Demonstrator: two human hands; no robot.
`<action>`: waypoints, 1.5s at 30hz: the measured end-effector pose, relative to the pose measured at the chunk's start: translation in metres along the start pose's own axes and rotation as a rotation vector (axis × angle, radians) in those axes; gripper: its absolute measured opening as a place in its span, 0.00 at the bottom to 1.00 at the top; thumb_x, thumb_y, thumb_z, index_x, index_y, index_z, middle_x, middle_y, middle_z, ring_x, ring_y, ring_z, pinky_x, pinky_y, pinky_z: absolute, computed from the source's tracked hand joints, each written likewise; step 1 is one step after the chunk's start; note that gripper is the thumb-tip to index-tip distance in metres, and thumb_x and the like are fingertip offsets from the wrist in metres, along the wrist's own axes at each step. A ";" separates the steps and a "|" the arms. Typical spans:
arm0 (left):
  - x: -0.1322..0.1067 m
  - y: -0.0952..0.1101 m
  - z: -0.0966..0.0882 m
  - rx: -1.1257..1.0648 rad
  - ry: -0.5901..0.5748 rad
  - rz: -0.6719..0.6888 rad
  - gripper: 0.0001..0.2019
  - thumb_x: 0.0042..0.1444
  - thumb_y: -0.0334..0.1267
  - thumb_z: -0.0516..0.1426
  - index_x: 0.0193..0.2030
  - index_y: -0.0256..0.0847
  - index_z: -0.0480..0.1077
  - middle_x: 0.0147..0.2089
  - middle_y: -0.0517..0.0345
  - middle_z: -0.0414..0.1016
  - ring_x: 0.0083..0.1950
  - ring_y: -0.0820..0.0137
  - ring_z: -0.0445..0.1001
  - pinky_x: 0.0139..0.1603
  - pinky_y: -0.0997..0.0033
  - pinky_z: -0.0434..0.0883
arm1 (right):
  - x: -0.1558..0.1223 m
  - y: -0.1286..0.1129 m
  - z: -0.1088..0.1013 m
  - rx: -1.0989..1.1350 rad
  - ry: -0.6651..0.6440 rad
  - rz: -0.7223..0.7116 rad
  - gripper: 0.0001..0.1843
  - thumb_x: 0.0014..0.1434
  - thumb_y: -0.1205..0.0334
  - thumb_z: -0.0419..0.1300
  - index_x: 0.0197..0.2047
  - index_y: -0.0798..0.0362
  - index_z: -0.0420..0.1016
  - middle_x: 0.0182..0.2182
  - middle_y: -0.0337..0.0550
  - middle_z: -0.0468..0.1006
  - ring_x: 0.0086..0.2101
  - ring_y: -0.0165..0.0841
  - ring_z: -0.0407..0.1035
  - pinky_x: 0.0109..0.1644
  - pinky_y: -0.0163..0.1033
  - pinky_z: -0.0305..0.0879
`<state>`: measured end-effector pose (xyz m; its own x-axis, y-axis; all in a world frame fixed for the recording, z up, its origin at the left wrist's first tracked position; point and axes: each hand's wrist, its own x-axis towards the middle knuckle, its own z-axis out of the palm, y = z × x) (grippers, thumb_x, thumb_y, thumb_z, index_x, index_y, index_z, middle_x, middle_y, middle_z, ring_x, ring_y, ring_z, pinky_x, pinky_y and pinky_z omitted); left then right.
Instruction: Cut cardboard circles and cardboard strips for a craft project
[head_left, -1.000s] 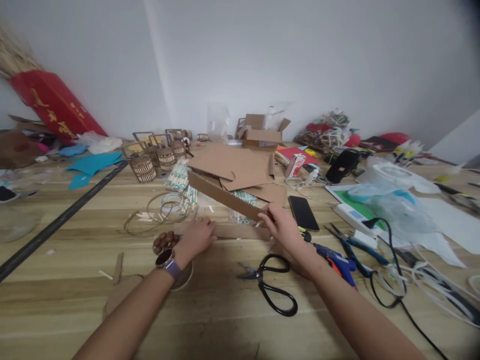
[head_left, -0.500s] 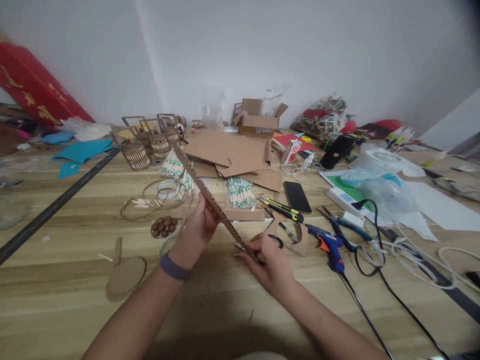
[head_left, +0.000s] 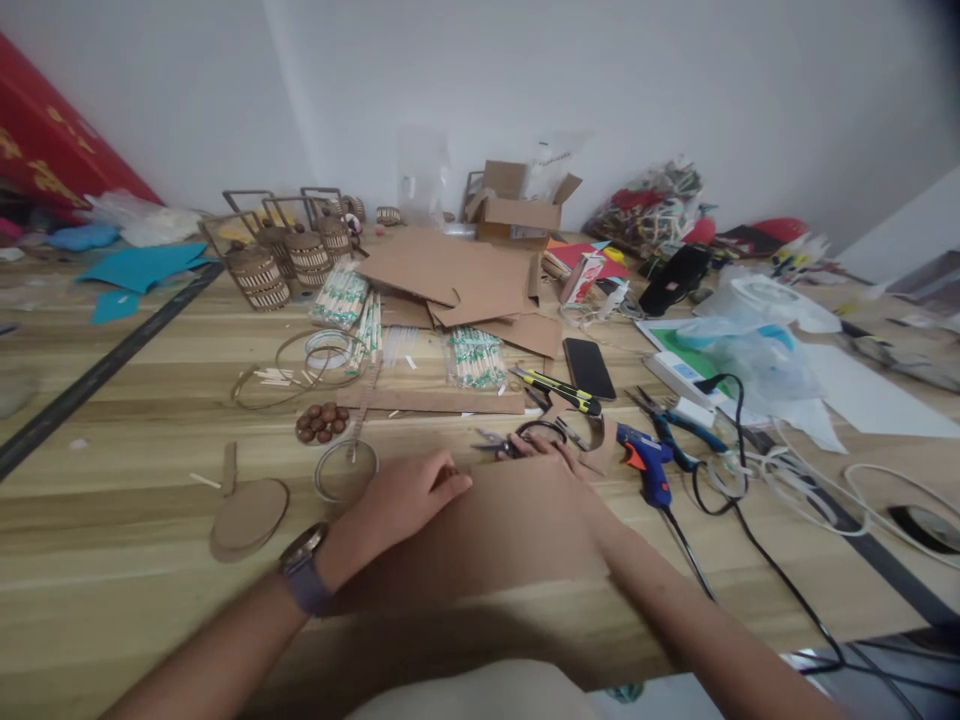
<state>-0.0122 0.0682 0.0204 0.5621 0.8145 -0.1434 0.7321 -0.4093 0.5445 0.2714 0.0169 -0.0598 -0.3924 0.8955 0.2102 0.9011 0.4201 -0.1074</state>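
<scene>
A brown cardboard sheet [head_left: 495, 535] lies flat on the wooden table [head_left: 135, 590] right in front of me. My left hand [head_left: 401, 500] rests palm down on its left part, fingers stretched out over the board. My right hand [head_left: 559, 465] holds the sheet's far right corner, fingers partly under or at its edge. Black scissors [head_left: 517, 440] lie just beyond the sheet, touching my right fingertips. A long cardboard strip [head_left: 435, 401] lies farther back.
A blue glue gun [head_left: 649, 465] with black cable lies right of the sheet, with pliers, a yellow utility knife [head_left: 559, 388] and a phone [head_left: 589, 367]. Left are a cardboard disc [head_left: 247, 515], a ring and brown beads [head_left: 321, 422]. Cardboard pieces, stick packs and small baskets crowd the back.
The cardboard sheet was lifted from the pile, held edge-on in both hands, and now lies flat near me. Both hands came down onto it.
</scene>
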 end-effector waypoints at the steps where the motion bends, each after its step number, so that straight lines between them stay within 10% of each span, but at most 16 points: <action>1: 0.000 0.002 0.007 0.080 -0.029 0.001 0.15 0.69 0.49 0.52 0.42 0.41 0.74 0.39 0.52 0.82 0.39 0.58 0.79 0.37 0.65 0.68 | 0.008 0.006 0.000 -0.002 -0.019 0.013 0.26 0.68 0.54 0.56 0.68 0.37 0.69 0.68 0.47 0.68 0.66 0.53 0.60 0.67 0.62 0.56; 10: -0.012 -0.009 0.014 0.254 0.014 0.050 0.11 0.69 0.35 0.56 0.54 0.39 0.75 0.56 0.48 0.77 0.60 0.55 0.72 0.62 0.56 0.67 | 0.051 0.042 -0.036 0.043 -0.061 0.112 0.26 0.73 0.58 0.43 0.64 0.51 0.74 0.62 0.53 0.75 0.66 0.47 0.62 0.69 0.61 0.55; 14: -0.037 -0.035 0.000 0.414 0.149 -0.142 0.12 0.67 0.34 0.56 0.54 0.34 0.75 0.53 0.39 0.77 0.56 0.47 0.73 0.56 0.48 0.69 | 0.027 0.010 -0.051 0.106 -0.092 -0.078 0.29 0.70 0.45 0.53 0.68 0.48 0.69 0.65 0.53 0.72 0.67 0.50 0.60 0.71 0.65 0.50; 19: -0.048 -0.061 -0.013 0.551 0.109 -0.244 0.10 0.68 0.36 0.56 0.43 0.36 0.78 0.45 0.44 0.80 0.49 0.52 0.77 0.50 0.56 0.70 | 0.002 -0.032 -0.038 0.175 -0.327 -0.287 0.60 0.49 0.30 0.68 0.76 0.49 0.54 0.74 0.61 0.52 0.71 0.57 0.47 0.72 0.67 0.43; 40: -0.022 -0.066 -0.039 0.716 0.286 -0.471 0.20 0.69 0.36 0.46 0.43 0.30 0.79 0.43 0.32 0.80 0.48 0.45 0.78 0.45 0.52 0.70 | 0.029 -0.005 -0.027 0.200 -0.314 -0.183 0.52 0.49 0.34 0.71 0.70 0.50 0.66 0.69 0.64 0.63 0.66 0.59 0.57 0.67 0.67 0.55; 45: -0.022 -0.045 -0.013 0.615 0.218 -0.111 0.18 0.69 0.48 0.53 0.49 0.36 0.78 0.53 0.39 0.79 0.54 0.50 0.76 0.55 0.51 0.70 | 0.044 -0.005 -0.034 0.209 -0.365 -0.166 0.55 0.48 0.32 0.71 0.72 0.49 0.63 0.71 0.64 0.58 0.69 0.60 0.52 0.69 0.71 0.45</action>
<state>-0.0628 0.0742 0.0103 0.4269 0.9037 0.0345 0.9040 -0.4253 -0.0439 0.2556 0.0493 -0.0174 -0.6013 0.7913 -0.1109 0.7788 0.5493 -0.3030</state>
